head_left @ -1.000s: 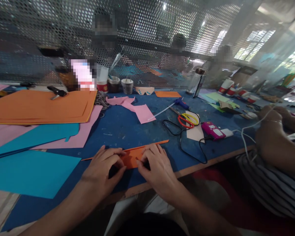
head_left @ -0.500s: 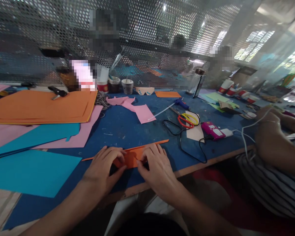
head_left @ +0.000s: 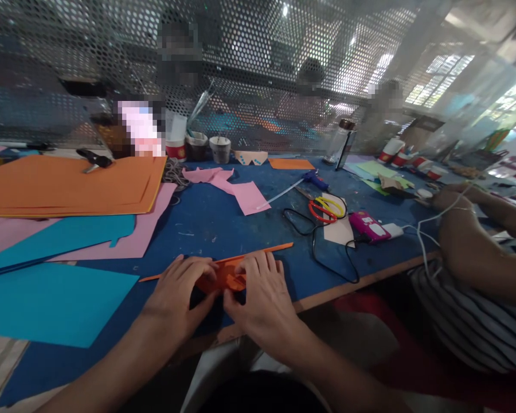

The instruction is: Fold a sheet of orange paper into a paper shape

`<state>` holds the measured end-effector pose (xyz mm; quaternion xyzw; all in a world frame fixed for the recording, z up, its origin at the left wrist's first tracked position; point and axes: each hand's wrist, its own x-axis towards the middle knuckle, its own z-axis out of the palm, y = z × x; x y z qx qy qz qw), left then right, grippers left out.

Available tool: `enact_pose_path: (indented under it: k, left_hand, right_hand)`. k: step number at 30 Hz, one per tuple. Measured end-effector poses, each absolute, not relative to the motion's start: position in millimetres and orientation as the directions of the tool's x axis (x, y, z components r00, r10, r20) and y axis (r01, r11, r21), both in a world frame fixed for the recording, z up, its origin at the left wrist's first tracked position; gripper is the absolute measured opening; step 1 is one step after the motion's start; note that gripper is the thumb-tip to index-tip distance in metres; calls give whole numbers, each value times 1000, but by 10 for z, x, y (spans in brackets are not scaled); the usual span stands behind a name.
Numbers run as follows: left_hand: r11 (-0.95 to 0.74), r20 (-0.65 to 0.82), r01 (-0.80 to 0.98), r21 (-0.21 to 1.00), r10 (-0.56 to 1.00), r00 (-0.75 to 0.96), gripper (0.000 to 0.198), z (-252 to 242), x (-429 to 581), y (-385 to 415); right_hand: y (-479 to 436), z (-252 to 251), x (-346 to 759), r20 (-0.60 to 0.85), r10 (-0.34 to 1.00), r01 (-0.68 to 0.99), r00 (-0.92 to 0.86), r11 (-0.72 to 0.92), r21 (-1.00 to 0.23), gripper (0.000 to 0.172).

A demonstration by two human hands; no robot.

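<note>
An orange piece of paper (head_left: 230, 269) lies at the table's front edge between my two hands, its near part bent up and curled. My left hand (head_left: 181, 289) grips the left end, thumb below and fingers curved over it. On the right portion, my right hand (head_left: 262, 287) holds the paper with fingers on top and thumb at the near edge. Behind the hands a narrow orange strip (head_left: 279, 247) sticks out on both sides; whether it joins the paper is hidden.
Orange sheets (head_left: 69, 186) with a black clip and blue sheets (head_left: 55, 301) lie left. Scissors (head_left: 324, 209), a blue glue gun (head_left: 316, 180), its black cord and a magenta box (head_left: 367, 228) are right. Another person's arm (head_left: 466, 232) rests at far right. Cups (head_left: 220, 150) stand behind.
My right hand has shifted slightly left, closer to my left hand. The orange paper between them, flat before, is now bent up and curled.
</note>
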<state>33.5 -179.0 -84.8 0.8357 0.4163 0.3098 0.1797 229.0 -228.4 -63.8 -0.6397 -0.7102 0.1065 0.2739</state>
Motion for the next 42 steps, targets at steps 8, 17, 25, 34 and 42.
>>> enact_pose_path:
  k: [8,17,25,34,42]
  left_hand:
    - [-584,362,590,558,811,460,7,-891,316,-1806]
    - [-589,361,583,560,807,468,5,-873,309,-1807]
    - [-580,356,594,557,813,461,3,-882,321,-1810]
    - [-560,335,596,576,826,453,6,-872,318,-1805]
    - [-601,359,594,535,798,484,11,-868,297,-1835]
  right_hand:
    - [-2279,-625,2247,235,972,845,-21,142,-515,14]
    - [-2269,-653,2274,248,969,827,-16,152,-542,17]
    - [-2246,-617,2426,306,949,767,-70,248,-592,26]
    - [-2227,-649,2570,313,937,699,-152,326,-637,27]
    - [-2247,-603,2739,281,926,598,-252,377,-707,10]
